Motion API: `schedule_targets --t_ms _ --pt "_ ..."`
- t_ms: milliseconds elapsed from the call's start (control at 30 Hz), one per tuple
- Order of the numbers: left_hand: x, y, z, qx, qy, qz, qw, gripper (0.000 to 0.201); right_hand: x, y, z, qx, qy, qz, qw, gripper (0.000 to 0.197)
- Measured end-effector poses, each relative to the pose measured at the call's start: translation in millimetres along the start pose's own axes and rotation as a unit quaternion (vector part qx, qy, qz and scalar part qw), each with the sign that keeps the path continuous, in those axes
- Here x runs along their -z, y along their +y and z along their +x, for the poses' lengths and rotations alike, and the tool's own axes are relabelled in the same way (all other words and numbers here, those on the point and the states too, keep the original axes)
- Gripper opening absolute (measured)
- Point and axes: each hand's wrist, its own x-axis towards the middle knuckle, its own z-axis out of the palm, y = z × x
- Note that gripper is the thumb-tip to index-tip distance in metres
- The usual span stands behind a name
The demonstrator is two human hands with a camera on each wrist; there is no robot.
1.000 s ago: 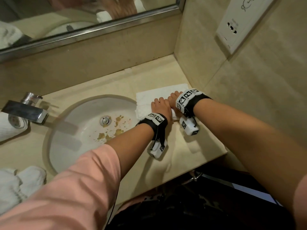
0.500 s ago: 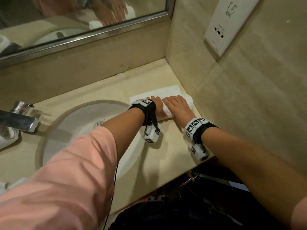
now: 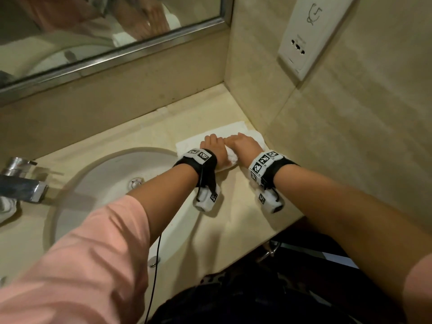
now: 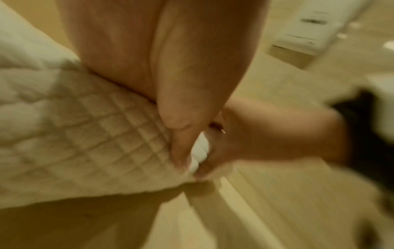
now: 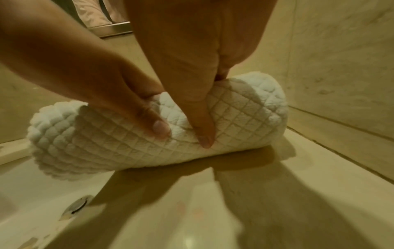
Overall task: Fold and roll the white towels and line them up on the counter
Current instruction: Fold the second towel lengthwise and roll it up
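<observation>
White towel (image 5: 149,134) with a quilted diamond grid pattern, on a beige tabletop (image 5: 213,210); pink sleeve (image 3: 81,265), black wrist straps (image 3: 203,164) with checkered markers.

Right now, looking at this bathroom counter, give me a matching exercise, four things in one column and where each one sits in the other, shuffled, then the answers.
Things:
1. white towel
2. faucet
3. wall socket
4. sink

Places:
A. on the right-hand wall
B. sunk into the counter, left of the hands
C. at the left edge of the head view
D. on the counter in the corner, under both hands

Pairs: 1-D, 2-C, 3-A, 4-B
</observation>
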Motion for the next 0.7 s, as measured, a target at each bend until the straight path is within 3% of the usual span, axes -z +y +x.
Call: schedule_targets --t_ms 133,233,367,433,567,700 --pt "-12 -1 -23 -0.013 0.029 0.114 0.993 0.075 17 1 16 -0.008 -0.083 -0.064 0.994 0.053" --pt "-22 -5 -42 -0.004 0.029 0.193 0.981 0.078 32 0 27 0.004 -0.128 -0.101 0.987 0.048" --pt "-20 -4 -40 0.014 0.038 0.174 0.984 0.074 47 0 32 0.009 -0.155 -0.112 0.981 0.036" --pt "-16 -4 -35 0.018 0.048 0.148 0.988 0.072 52 0 32 0.0 -0.16 -0.093 0.983 0.039" --pt "-10 -15 -22 0.002 0.047 0.101 0.994 0.061 28 -2 31 -0.01 -0.108 -0.04 0.993 0.062" --pt "1 -24 -7 0.012 0.025 0.037 0.999 0.062 -19 -6 8 -0.039 0.034 -0.04 0.998 0.094"
